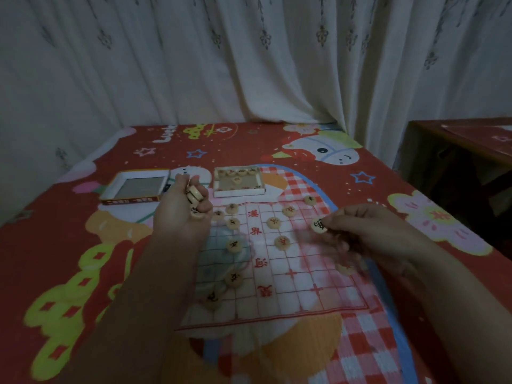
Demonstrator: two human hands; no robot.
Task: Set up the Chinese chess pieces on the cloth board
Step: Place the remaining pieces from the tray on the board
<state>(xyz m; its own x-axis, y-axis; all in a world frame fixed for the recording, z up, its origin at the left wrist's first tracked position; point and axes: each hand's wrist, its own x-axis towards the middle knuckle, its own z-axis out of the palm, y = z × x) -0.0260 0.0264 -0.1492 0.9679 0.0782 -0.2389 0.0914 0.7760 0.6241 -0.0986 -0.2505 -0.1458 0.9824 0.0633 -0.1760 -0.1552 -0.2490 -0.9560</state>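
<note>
The left hand (180, 217) cups stacked pieces (194, 199), the right hand (368, 231) pinches one piece (319, 225).

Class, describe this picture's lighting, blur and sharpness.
Head view: dim, flat light, no glare; the right hand pinching a pale round chess piece smears with motion blur at its lower fingers; the left hand gripping a stack of pale round pieces looks sharper; the white red-gridded cloth board softens beside that hand.

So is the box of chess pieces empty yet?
No, not empty: the open box has several round pieces lying inside, beyond the cloth board.
</note>
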